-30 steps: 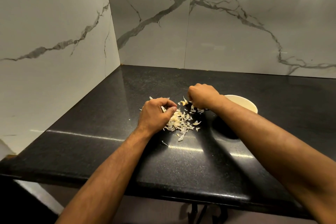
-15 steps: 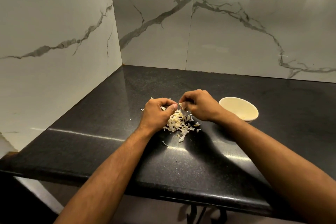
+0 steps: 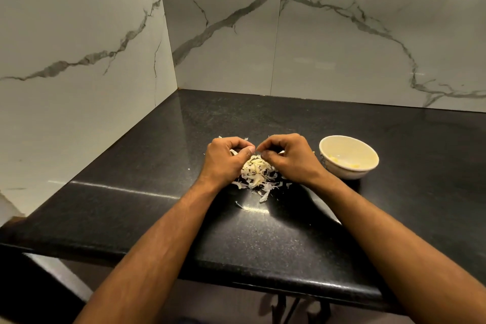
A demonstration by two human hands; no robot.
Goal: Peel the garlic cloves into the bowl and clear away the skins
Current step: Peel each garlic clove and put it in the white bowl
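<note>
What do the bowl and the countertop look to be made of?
Bowl: probably glazed ceramic, given its smooth cream surface, thick rim and soft sheen. Countertop: looks like polished black granite, dark with fine speckles and mirror-like light streaks, though engineered stone can't be ruled out.

Both bare forearms reach forward and converge. The left hand point(image 3: 225, 160) curls into a loose fist, thumb pressed to forefinger, and the right hand point(image 3: 288, 158) mirrors it, fingertips pinched, the two grips almost touching.

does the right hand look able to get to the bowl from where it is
Probably yes: the right hand is just beside the bowl, with only bare counter between them. Its fingers are curled in, seemingly busy.
</note>
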